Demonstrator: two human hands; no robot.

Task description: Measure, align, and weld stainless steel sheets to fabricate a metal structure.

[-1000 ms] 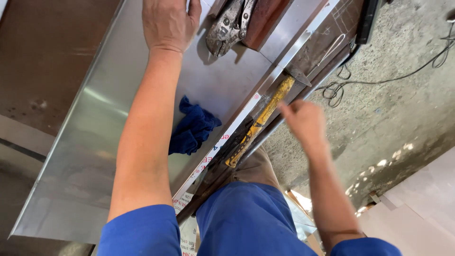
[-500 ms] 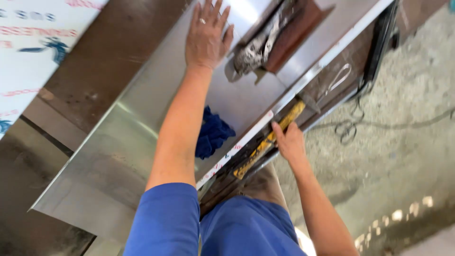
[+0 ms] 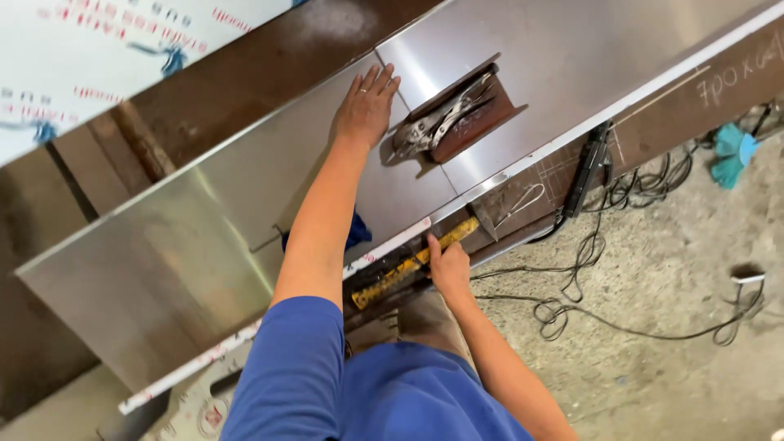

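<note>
Head view: left hand (image 3: 365, 106) flat, fingers spread, on steel sheet (image 3: 204, 245) beside locking pliers (image 3: 437, 124); right hand (image 3: 449, 265) gripping yellow level (image 3: 412, 263) at sheet's near edge.

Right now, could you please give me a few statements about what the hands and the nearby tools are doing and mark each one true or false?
1. The left hand lies flat on the steel sheet. True.
2. The right hand rests on the locking pliers. False: it is on the yellow tool at the sheet's front edge; the locking pliers lie further up, beside the left hand.
3. A blue cloth shows behind the left forearm. True.
4. The cables lie coiled on top of the sheet. False: they lie on the concrete floor.
</note>
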